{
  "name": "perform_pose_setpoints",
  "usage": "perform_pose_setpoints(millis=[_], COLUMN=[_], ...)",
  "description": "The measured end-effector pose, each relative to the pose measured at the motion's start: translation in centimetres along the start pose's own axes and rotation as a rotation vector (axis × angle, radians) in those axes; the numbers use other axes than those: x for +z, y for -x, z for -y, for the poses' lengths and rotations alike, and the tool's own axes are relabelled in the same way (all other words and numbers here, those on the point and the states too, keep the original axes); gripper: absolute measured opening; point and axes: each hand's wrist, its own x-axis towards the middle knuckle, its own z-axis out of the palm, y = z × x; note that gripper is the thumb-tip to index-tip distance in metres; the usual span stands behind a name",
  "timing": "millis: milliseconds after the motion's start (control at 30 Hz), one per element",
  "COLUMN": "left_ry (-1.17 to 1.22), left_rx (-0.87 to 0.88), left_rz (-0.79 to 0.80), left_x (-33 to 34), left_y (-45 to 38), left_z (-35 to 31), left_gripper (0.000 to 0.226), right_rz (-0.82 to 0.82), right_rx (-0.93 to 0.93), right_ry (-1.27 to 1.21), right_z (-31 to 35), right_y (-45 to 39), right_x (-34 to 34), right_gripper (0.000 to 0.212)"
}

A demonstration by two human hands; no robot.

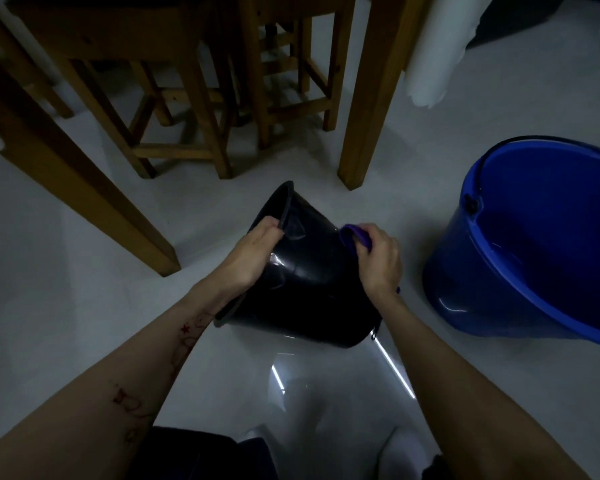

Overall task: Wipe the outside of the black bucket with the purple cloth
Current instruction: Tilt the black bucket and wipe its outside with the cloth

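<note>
Two hands share the work on the black bucket [302, 282], which lies tipped on its side on the pale floor [84, 258], mouth turned away from us and to the left. Our left hand [246, 254] is closed over the bucket's rim, thumb outside and fingers hooked within, keeping it steady. Our right hand [378, 261] is curled shut round the bunched purple cloth [354, 237] and presses it to the bucket's upper right flank.

To wipe well, we judge it best to run the cloth in long strokes from rim toward base, rolling the bucket a little with the left hand so each fresh strip comes uppermost (the underside against the floor is hidden from us).

Room is fair. Right of the bucket stands a blue bucket [534, 244], near but apart, with water in it, so wide sweeps that way want care. Beyond the bucket, wooden table legs [364, 98] and stools [187, 109] close the far side; the floor nearer us lies open.
</note>
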Motion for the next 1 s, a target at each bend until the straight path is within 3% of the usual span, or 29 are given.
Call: perform_pose_setpoints(millis=[100,167,233,400,500,667,733,900,1000], left_ry=[0.103,0.08,0.019,0.045,0.032,0.058,0.002,-0.053,-0.107], left_rx=[-0.136,-0.1,-0.026,0.097,0.123,0.085,0.002,-0.114,-0.122], left_rz=[-0.092,-0.153,-0.18,-0.217,-0.219,-0.161,-0.147,-0.231,-0.31], left_x=[0.5,1.3,2.0,2.6,2.5,0.8,0.4,1.7,2.4], left_y=[-0.7,-0.5,0.2,1.2,1.4,1.8,1.1,-0.2,0.0], left_z=[-0.7,-1.3,-1.8,-0.9,0.0,1.1,0.3,-2.1,-1.8], left_gripper=[0.043,0.064,0.05,0.044,0.042,0.038,0.043,0.074,0.077], right_rz=[-0.036,-0.039,-0.042,-0.12,-0.142,-0.034,-0.05,-0.085,-0.107], right_rx=[-0.177,-0.335,-0.4,-0.261,-0.086,0.223,0.13,-0.342,-0.344], right_ry=[-0.081,-0.112,-0.129,-0.121,-0.059,0.002,-0.042,-0.129,-0.142], right_z=[1.3,4.0,6.1,7.2,3.8,-2.7,-2.5,3.7,6.3], right_y=[3.5,5.7,6.4,2.1,-0.1,-0.1,1.5,7.3,6.2], right_x=[-0.5,0.0,1.0,1.6,1.8,0.7,0.0,0.9,2.0], right_gripper=[0.031,0.038,0.043,0.035,0.028,0.021,0.022,0.04,0.041])
